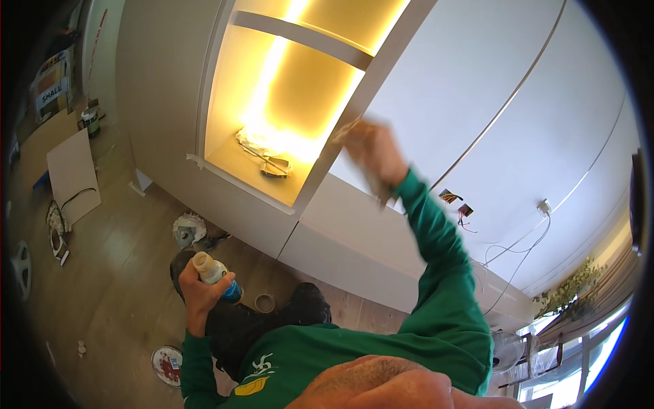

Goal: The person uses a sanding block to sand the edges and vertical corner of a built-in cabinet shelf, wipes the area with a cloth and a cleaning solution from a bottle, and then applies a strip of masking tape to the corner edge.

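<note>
My left hand (197, 292) is wrapped round an open-topped plastic bottle (209, 268) with a whitish body and a blue lower part, held over the floor beside my legs. Raised in front of the cabinet's upright panel (344, 123), my right hand (379, 155) is smeared by motion. Its fingers seem closed on a crumpled, brownish, rag-like piece (351, 131), part of which hangs below the hand. Whether that hand touches the panel I cannot tell. To its left is a shelf niche (300, 102) with bright yellow lighting.
Inside the niche lies a small tray-like object (276, 167). A tape roll (264, 303), crumpled whitish material (189, 230) and a red-stained round lid (167, 365) lie on the floor. Loose wires (464, 211) stick out of the white wall panel. Cardboard (73, 174) lies at left.
</note>
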